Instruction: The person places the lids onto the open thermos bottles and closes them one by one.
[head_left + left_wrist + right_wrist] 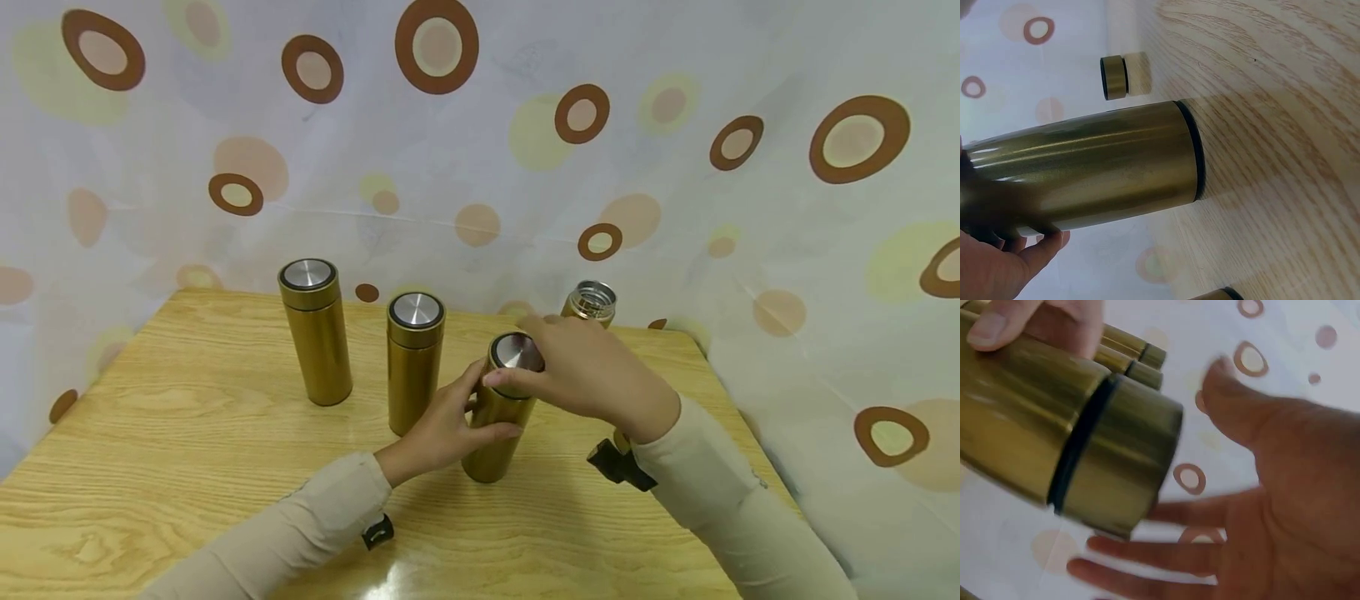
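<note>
A gold flask with a silver-topped lid stands on the table, leaning slightly. My left hand grips its upper body, thumb in front and fingers behind; in the left wrist view those fingers curl against the flask. Over the lid is my right hand, thumb on the near side. From the right wrist, the lid lies between the spread thumb and extended fingers of the right hand, with a gap at the thumb and palm. Whether the fingertips touch the lid cannot be told.
Two lidded gold flasks stand to the left. Behind my right hand is a flask without a lid, its steel neck showing. A loose gold lid rests on the wooden table. A patterned cloth hangs behind.
</note>
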### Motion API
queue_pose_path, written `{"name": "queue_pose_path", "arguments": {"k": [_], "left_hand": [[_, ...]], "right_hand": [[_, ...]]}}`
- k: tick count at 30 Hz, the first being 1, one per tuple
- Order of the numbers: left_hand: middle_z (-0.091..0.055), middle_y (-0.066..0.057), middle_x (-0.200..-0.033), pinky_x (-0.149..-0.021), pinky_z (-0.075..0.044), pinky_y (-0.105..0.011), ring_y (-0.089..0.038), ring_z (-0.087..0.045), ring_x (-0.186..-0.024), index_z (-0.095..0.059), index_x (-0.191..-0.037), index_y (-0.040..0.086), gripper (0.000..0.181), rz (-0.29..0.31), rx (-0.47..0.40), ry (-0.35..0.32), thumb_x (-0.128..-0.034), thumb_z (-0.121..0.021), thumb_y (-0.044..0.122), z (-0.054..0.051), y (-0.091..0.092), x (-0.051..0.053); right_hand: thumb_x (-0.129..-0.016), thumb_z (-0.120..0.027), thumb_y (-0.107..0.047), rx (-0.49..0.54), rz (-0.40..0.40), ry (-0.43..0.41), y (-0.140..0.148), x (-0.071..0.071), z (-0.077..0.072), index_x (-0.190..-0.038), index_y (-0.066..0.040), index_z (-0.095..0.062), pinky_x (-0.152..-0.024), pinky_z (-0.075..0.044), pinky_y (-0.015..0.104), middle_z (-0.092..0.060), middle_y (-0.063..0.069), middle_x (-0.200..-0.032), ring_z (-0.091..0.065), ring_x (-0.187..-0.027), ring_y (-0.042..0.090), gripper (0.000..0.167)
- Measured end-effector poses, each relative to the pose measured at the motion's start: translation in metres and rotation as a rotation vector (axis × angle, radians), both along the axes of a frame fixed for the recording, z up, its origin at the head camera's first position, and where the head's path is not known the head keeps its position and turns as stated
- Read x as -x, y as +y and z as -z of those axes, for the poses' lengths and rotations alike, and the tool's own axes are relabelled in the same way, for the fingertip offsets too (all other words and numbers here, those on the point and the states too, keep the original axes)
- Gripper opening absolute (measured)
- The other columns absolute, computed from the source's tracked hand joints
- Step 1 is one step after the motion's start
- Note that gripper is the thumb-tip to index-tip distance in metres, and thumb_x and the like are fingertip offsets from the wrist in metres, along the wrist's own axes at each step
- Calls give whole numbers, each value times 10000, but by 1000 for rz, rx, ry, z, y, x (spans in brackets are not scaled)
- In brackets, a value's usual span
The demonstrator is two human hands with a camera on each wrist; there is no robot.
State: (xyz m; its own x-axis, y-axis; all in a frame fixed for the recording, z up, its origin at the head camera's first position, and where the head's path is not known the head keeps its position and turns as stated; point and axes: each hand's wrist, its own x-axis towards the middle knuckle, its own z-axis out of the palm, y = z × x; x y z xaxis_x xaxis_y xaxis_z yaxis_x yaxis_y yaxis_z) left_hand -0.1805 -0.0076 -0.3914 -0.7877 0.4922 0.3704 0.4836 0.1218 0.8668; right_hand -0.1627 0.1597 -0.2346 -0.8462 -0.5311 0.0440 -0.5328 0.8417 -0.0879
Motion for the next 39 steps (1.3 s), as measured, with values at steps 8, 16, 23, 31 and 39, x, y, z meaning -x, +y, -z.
{"name": "queue_pose_path", "arguments": {"k": [8,16,23,31,39], "left_hand": [[-399,11,-1464,-1011,-443,-505,-185,-457,-1302,-202,-1514,244,856,-8,28,-39,-853,-742,300,-1,0,0],[-375,24,-1485,-1002,-449,-505,-186,-437,-1319,-142,-1527,307,902,-8,25,-34,-853,-742,294,0,0,0],[-384,17,-1480,-998,-459,-484,-179,-443,-1313,-153,-1528,289,904,-9,22,-30,-849,-749,276,-1,0,-1],[-395,23,-1469,-1003,-452,-494,-178,-447,-1308,-183,-1519,282,879,-6,20,-40,-848,-750,272,-2,0,-1],[-450,8,-1420,-996,-459,-488,-173,-481,-1278,-237,-1503,217,846,-5,9,-33,-840,-760,250,-3,1,-1]], "right_hand": [[-778,-721,89,-8,-484,-102,25,14,-8,-1441,-129,-433,-973,-455,507,-310,185,-1503,-441,-1274,383,755],[-786,-594,201,-81,-450,-225,20,19,-16,-1448,-159,-439,-928,-507,412,-359,123,-1505,-425,-1318,320,770],[-769,-549,246,-83,-444,-195,18,19,-18,-1419,-138,-482,-940,-502,418,-408,129,-1472,-455,-1296,311,758],[-791,-726,83,-36,-497,-132,18,19,-13,-1382,-106,-524,-880,-533,362,-473,86,-1388,-547,-1168,247,653],[-818,-773,-126,51,-452,-75,18,19,-6,-1342,-83,-563,-820,-522,313,-556,68,-1223,-578,-994,171,567]]}}
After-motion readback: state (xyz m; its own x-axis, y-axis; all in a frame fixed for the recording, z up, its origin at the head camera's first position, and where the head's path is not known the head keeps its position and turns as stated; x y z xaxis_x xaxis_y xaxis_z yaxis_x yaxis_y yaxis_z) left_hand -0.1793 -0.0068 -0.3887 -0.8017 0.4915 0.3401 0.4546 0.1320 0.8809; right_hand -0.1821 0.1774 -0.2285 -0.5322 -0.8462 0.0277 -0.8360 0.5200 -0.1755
